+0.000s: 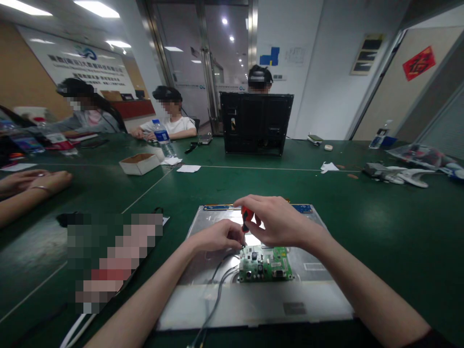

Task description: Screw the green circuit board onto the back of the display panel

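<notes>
My right hand (270, 220) is closed around a red and black screwdriver (247, 217), held upright with its tip pointing down. The tip is near the upper left corner of a green circuit board (266, 263). Beside that corner, my left hand (223, 235) has its fingers pinched together close to the screwdriver's lower end; what lies between them, if anything, is hidden. The board rests on the metal back of a flat display panel (311, 302). Dark cables (218, 290) run from the board's left side down over the panel's front edge.
On the green table (380, 241) are a white box (140, 164), a water bottle (162, 137) and a black monitor casing (256, 123). White and grey parts (397, 173) lie at right. A co-worker's hands (39, 183) rest at left; other people sit across.
</notes>
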Action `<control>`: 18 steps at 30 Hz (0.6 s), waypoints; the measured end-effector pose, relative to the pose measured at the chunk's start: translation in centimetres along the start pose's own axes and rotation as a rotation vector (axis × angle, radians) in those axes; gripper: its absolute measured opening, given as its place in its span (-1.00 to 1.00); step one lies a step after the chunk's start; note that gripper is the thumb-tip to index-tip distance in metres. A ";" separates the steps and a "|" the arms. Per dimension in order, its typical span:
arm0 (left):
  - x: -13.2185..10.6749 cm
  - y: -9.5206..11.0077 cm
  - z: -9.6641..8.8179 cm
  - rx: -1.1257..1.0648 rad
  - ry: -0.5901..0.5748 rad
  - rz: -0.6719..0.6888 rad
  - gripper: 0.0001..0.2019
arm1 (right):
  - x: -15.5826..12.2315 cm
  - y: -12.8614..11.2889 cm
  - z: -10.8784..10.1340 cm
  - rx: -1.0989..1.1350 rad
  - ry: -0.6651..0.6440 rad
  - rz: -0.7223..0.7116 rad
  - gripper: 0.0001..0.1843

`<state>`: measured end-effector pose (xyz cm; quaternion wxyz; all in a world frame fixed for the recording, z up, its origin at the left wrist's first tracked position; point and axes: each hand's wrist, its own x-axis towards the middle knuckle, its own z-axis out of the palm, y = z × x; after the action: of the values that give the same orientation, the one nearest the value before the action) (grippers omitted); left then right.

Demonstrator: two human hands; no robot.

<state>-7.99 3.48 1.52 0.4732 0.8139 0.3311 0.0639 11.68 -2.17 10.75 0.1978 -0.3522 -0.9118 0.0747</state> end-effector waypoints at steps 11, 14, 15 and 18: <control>-0.2 0.2 0.2 -0.018 0.030 -0.046 -0.90 | 0.3 0.2 0.7 -0.180 0.014 0.036 -0.75; -0.1 0.1 0.2 -0.003 0.022 -0.021 -0.93 | 0.2 0.0 0.4 -0.123 0.002 0.034 -0.70; -0.1 0.0 0.2 0.004 0.015 -0.014 -0.95 | 0.1 -0.1 0.3 -0.096 -0.005 0.028 -0.68; 0.0 0.0 0.1 0.015 0.004 -0.012 -0.98 | 0.0 -0.2 0.0 -0.053 -0.023 0.015 -0.65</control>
<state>-7.98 3.42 1.44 0.4670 0.8151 0.3375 0.0601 11.53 -2.35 10.79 0.1774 -0.3634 -0.9129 0.0563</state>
